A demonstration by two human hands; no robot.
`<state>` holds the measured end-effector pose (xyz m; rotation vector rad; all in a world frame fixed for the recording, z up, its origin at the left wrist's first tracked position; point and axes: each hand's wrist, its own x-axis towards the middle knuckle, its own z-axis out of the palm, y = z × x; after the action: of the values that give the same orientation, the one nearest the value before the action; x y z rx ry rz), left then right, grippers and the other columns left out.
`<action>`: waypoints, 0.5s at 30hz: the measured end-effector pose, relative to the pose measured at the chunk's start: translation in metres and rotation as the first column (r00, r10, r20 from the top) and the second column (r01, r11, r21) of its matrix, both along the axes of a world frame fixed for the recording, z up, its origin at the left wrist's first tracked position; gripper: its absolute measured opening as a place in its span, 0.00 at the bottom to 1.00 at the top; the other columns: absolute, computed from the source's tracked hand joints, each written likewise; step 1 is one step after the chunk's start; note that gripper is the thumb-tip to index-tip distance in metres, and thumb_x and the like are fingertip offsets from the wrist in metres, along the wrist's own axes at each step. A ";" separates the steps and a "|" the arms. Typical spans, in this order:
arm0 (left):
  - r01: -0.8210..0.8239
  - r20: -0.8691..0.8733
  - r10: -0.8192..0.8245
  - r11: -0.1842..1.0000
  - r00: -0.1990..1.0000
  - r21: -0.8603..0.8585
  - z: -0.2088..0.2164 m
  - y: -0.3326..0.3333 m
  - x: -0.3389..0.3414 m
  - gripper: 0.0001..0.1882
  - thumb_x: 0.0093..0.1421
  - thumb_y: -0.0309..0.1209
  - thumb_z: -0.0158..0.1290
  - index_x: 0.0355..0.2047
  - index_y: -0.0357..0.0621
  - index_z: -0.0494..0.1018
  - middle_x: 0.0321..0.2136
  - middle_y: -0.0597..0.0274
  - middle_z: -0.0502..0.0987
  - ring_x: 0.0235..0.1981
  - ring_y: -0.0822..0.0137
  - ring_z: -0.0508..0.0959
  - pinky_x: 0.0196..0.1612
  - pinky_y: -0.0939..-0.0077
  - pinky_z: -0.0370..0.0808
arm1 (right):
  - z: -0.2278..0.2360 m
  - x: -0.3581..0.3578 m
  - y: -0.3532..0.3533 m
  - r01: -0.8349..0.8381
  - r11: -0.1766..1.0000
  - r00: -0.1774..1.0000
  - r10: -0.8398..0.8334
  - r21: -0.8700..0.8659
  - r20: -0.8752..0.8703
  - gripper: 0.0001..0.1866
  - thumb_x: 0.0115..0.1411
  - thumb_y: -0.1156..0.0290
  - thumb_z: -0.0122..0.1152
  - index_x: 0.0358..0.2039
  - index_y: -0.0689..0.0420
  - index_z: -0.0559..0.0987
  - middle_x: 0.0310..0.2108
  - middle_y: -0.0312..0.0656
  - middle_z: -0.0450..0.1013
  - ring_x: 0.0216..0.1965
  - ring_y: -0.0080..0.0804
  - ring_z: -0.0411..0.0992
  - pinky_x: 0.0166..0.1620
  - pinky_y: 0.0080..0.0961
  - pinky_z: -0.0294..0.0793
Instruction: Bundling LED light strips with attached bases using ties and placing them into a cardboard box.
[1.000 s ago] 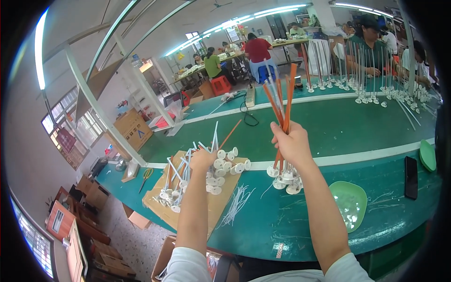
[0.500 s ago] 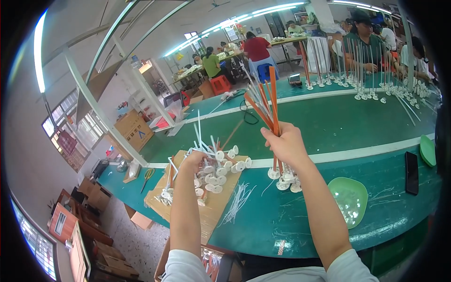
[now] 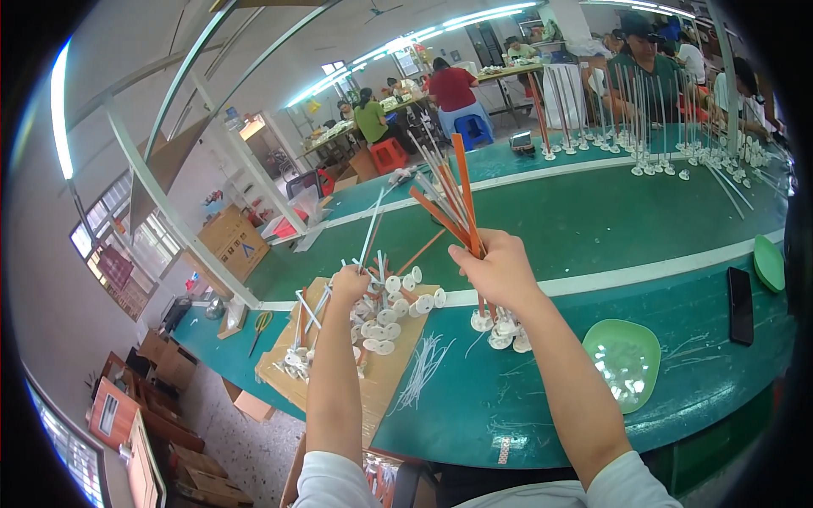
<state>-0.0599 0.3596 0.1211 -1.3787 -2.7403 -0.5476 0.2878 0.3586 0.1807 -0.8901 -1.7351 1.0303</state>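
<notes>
"Right hand (image 3: 498,269) first, what's it up to?"

"Wrapped around a bunch of orange and pale sticks (image 3: 465,186), fingers curled tight, thumb on the left side. Tops fan out above my fist, and the white round bases (image 3: 500,340) poke out underneath. They're over the near side of the green bench (image 3: 474,406), but can't tell you if they're touching it."

"And the left one?"

"Left hand (image 3: 347,284) is in at the pile of disc-ended sticks (image 3: 387,320), fingers bunched near the foot of a long pale stick (image 3: 373,223) that slants up past them. Honestly can't tell if I'm pinching that one, my own hand blocks the view. Whole pile's on a cardboard sheet (image 3: 381,389)."

"What else is lying about?"

"Loose thin white strips (image 3: 422,372) just right of the cardboard, scissors (image 3: 261,328) off to its left. Right of my right forearm there's a green dish (image 3: 622,343), then a black phone (image 3: 740,306). Way over on the far right, loads more sticks (image 3: 644,127) stand upright on white bases, with a co-worker in a dark cap (image 3: 639,27) behind them."
</notes>
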 end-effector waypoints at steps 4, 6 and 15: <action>0.180 -0.045 -0.175 0.969 0.984 0.168 -0.013 0.030 0.001 0.21 0.51 0.49 0.54 0.26 0.42 0.80 0.24 0.46 0.80 0.32 0.50 0.81 0.39 0.60 0.76 | -0.005 0.002 0.009 0.017 1.000 0.999 -0.016 0.025 -0.044 0.12 0.58 0.64 0.61 0.34 0.61 0.80 0.21 0.41 0.74 0.24 0.27 0.73 0.31 0.27 0.71; 0.187 0.012 -0.187 0.980 0.982 -0.072 -0.016 0.038 0.006 0.24 0.54 0.51 0.53 0.29 0.39 0.80 0.26 0.44 0.80 0.34 0.47 0.80 0.41 0.58 0.75 | -0.006 0.003 0.010 0.019 1.000 1.000 -0.018 0.017 -0.024 0.12 0.58 0.64 0.60 0.34 0.61 0.80 0.22 0.41 0.74 0.24 0.27 0.73 0.31 0.27 0.71; 0.176 0.170 -0.156 0.978 0.973 -0.112 0.002 0.030 -0.004 0.19 0.46 0.36 0.62 0.37 0.38 0.78 0.28 0.53 0.80 0.31 0.65 0.80 0.32 0.71 0.76 | 0.004 0.008 0.004 0.013 1.000 1.000 -0.013 -0.016 -0.022 0.14 0.62 0.63 0.56 0.33 0.63 0.79 0.21 0.43 0.73 0.24 0.32 0.70 0.33 0.29 0.69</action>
<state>-0.0641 0.3901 0.1234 -1.6762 -2.8460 -0.5210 0.2957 0.3623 0.1847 -0.8955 -1.7027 1.0426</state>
